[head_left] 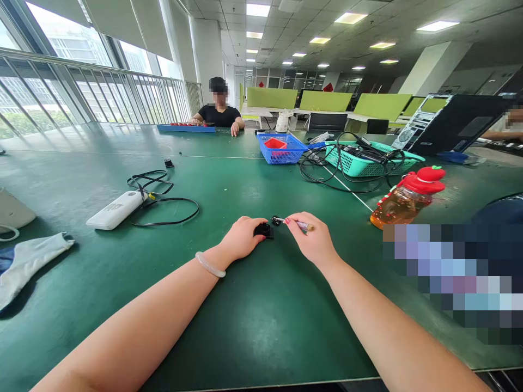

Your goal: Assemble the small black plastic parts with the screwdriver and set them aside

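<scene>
Seemingly mid-work, the left hand (242,238) grips a black block (265,232); the right hand (316,242) pinches a tool (303,225) (tip unclear) at a separate dark piece (275,220).

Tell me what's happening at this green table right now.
A person's left hand steadies a small black part on the green table. The right hand grips a thin tool, its tip at a smaller dark piece just beside that part; whether the piece is attached to the tip is too small to tell. Across the table, another person sits by a long blue tray.
</scene>
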Tool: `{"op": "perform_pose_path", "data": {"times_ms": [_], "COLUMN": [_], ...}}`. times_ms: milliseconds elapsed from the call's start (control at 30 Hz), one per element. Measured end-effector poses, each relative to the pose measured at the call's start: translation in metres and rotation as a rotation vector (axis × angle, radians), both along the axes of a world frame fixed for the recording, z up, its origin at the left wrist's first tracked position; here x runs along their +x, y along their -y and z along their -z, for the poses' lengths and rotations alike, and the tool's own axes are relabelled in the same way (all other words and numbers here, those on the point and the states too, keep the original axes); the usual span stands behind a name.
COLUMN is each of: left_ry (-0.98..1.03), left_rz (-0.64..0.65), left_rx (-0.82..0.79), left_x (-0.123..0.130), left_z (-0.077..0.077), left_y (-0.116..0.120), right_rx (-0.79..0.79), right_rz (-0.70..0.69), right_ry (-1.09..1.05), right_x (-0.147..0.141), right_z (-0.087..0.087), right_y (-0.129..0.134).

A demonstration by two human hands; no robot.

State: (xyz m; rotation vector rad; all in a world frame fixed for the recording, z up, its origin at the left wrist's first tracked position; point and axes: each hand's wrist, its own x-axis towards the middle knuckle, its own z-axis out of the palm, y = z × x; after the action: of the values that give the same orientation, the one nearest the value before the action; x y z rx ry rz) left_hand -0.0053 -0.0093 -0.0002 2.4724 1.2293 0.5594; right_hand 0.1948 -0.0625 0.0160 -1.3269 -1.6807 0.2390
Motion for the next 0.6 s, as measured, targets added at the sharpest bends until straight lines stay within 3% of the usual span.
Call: {"op": "perform_pose_path", "data": {"times_ms": [133,300,600], "left_ry": [0.004,0.005,-0.006], "left_rz": [-0.007,-0.009,-0.023], "left_rx": [0.017,0.005,-0.024], "left_x": [-0.0001,0.0000,0.0007], "left_z": [0.0012,-0.0001,0.0002], "left_y": [-0.0005,0.0001,-0.0020], "right_rx": [-0.086,-0.229,-0.116], "right_rz": [-0.010,-0.078,-0.099], "right_ry": [-0.132,-0.118,-0.066], "right_x": [-0.0009,-0.0028,-0.0042], "right_z": [-0.0014,0.0022,-0.0058], "right_y": [0.0022,-0.0004,0.0071]}}
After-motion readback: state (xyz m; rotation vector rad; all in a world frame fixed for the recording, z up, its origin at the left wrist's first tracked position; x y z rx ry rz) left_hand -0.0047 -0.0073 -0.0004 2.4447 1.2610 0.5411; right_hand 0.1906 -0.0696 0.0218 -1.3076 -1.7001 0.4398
